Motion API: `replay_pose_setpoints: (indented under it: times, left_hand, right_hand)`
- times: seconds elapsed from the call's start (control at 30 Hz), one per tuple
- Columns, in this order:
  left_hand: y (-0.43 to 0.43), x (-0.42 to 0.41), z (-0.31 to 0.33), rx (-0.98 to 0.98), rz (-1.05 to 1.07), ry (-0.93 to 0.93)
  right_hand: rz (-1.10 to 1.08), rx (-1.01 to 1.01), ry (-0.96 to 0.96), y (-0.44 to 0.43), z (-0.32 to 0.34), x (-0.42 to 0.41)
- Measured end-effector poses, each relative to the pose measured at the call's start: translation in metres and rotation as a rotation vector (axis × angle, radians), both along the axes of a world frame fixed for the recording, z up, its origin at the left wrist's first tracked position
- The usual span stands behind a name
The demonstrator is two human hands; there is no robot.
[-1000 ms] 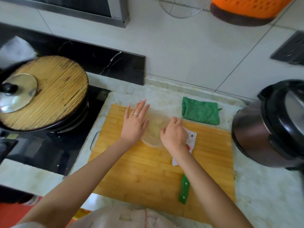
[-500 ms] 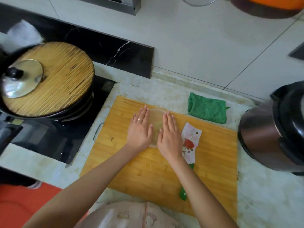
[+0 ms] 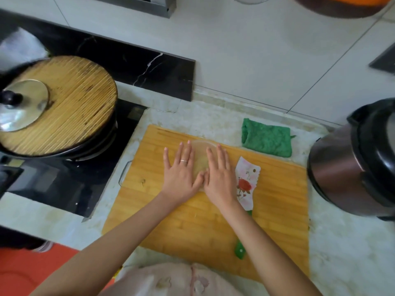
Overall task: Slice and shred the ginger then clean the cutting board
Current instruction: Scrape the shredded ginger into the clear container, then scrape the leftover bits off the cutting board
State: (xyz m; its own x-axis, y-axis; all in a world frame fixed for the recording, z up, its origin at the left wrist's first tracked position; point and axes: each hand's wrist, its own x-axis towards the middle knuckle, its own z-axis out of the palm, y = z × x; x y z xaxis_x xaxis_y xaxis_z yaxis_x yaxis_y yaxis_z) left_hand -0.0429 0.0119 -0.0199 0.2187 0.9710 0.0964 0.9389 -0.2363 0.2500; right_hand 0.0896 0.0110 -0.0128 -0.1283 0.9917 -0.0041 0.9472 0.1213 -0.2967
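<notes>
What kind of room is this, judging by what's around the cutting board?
Most likely a home kitchen: a covered wok sits on a black stove top, a wooden cutting board with a knife lies on the stone counter, and an electric cooker stands at the right.

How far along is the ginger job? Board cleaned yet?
Cutting looks done: the knife lies idle on the cutting board. In hand: left hand and right hand rest flat on a clear bowl holding something pale, likely the ginger. Left: cleaning the board; the green cloth sits untouched beside it.
</notes>
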Motion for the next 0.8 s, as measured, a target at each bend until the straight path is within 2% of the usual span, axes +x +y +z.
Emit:
replay_pose_setpoints:
  times: [0.13,0.3,0.37,0.43,0.47,0.53,0.6,0.67,0.73,0.8]
  left_hand:
    - [0.003,-0.003,-0.003,-0.033,-0.067,-0.140]
    - [0.004,-0.006,-0.005,-0.061,-0.116,-0.096]
    - [0.005,-0.007,-0.001,-0.073,-0.087,-0.056]
    - [0.009,-0.006,0.004,-0.038,0.009,-0.099]
    - [0.009,-0.007,0.006,-0.039,0.096,-0.171]
    - [0.008,-0.009,0.015,-0.098,0.316,-0.360]
    - [0.012,-0.014,0.017,-0.321,0.532,-0.616]
    - [0.018,-0.016,0.018,-0.519,0.648,-0.858]
    - [0.028,-0.017,0.020,-0.557,0.660,-1.012]
    - [0.045,-0.019,0.029,-0.552,0.633,-1.084]
  right_hand:
    - [-0.111,0.001,-0.034,-0.003,0.004,-0.008]
    - [-0.104,-0.012,-0.029,-0.002,0.007,-0.008]
    - [-0.100,-0.004,0.059,-0.002,0.011,-0.005]
    - [-0.248,0.030,0.208,-0.002,0.019,0.002]
    - [-0.352,-0.013,0.268,-0.002,0.022,0.007]
    - [-0.507,-0.231,0.366,-0.001,0.021,0.016]
    - [-0.525,-0.370,0.495,0.000,0.020,0.020]
    - [-0.530,-0.380,0.610,0.005,0.020,0.023]
    - [-0.521,-0.355,0.672,0.015,0.025,0.025]
    - [-0.487,-0.289,0.680,0.034,0.033,0.027]
